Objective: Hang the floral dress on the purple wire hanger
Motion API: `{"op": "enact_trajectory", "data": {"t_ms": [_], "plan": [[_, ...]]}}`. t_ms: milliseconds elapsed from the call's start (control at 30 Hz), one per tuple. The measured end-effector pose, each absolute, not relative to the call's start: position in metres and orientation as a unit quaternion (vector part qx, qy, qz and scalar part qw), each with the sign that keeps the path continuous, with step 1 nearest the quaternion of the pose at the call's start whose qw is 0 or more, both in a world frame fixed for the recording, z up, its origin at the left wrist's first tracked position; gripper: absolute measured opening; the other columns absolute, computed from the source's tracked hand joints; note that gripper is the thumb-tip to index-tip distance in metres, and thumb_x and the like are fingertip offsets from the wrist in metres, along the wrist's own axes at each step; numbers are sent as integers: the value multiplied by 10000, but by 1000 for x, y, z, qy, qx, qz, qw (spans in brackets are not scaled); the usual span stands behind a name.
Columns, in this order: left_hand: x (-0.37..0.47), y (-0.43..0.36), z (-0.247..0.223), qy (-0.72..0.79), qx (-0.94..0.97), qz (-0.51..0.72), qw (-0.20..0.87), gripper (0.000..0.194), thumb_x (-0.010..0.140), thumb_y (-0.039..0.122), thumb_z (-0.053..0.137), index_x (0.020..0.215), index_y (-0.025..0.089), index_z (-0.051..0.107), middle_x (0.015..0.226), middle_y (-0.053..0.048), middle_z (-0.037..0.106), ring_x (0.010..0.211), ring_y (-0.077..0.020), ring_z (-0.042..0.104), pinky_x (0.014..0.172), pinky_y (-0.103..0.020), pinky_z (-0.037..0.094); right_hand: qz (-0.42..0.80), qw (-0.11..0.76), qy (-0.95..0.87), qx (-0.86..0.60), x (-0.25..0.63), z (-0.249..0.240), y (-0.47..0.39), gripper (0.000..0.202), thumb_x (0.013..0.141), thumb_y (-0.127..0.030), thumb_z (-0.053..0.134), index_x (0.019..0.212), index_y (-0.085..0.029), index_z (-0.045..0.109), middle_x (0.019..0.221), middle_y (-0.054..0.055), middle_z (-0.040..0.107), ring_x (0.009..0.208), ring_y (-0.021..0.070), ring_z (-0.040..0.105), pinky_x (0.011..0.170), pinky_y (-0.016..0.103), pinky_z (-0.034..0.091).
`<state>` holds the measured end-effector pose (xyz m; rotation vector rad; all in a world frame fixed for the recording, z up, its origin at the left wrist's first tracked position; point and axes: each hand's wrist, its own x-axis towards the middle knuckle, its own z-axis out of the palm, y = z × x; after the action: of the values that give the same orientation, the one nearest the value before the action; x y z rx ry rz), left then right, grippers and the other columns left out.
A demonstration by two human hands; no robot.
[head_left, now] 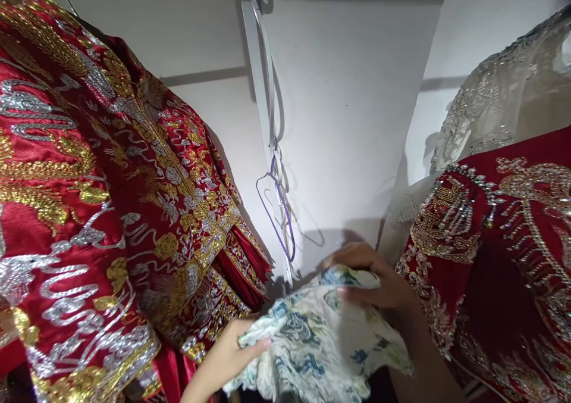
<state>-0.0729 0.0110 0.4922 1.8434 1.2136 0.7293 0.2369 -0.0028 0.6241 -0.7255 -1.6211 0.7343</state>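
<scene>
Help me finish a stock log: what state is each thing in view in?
Cloth: rumpled, held in both hands
Left hand: closed on the cloth
Right hand: closed on the cloth
Red jacket: hanging
Purple hanger: hanging, tilted
Beaded garment: upright, support not visible
Sheer garment: partly hidden by the beaded garment

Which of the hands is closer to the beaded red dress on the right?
Right: the right hand appears beside the beaded red dress; the left hand is farther away, across the floral cloth.
</scene>
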Motion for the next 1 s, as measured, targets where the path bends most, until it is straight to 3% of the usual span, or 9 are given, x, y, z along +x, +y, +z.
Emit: {"op": "enact_trajectory", "data": {"t_ms": [100,200,267,467,667,833,1000], "plan": [[-91,15,508,458,725,344,381,564,791,577,637,492,177,377,534,21,305,534,-115,289,508,-240,277,310,535,-723,-308,217,647,18,217,836,-347,673,654,-232,648,668,2,582,630,162,534,612,285,442],[-103,12,513,447,698,435,351,653,805,643,589,510,189,224,530,29,174,501,-94,173,476,-253,164,293,593,-671,-335,195,653,50,160,873,-343,635,793,-212,680,903,30,644,839,174,595,734,265,456],[-108,9,512,451,664,494,333,649,818,640,580,509,187,232,532,22,184,497,-96,176,476,-260,155,322,625,-619,-349,183,647,71,166,847,-375,669,857,-212,694,966,36,661,895,182,609,749,258,464],[-117,10,521,432,667,502,342,632,809,631,601,482,183,297,514,22,209,484,-95,195,450,-248,192,467,649,-492,-345,159,623,96,308,821,-495,687,906,-199,699,761,7,657,719,168,619,662,265,479],[-122,29,550,462,716,419,316,428,834,553,609,715,147,667,637,-33,583,586,-167,490,554,-259,426,438,646,-536,-323,178,649,86,264,745,-358,773,947,-197,718,780,-9,686,683,136,610,630,237,451],[-111,49,557,456,786,348,232,372,893,465,571,699,157,646,672,-15,618,647,-169,537,636,-254,434,385,646,-534,-388,209,681,75,421,704,-268,775,1112,-173,729,811,34,738,696,174,655,637,278,476],[-91,58,570,462,779,403,132,351,911,455,537,692,183,575,649,6,559,654,-159,509,635,-257,395,306,625,-600,-395,248,696,73,308,746,-294,751,1038,-202,779,972,44,763,769,169,656,685,287,482]]}}
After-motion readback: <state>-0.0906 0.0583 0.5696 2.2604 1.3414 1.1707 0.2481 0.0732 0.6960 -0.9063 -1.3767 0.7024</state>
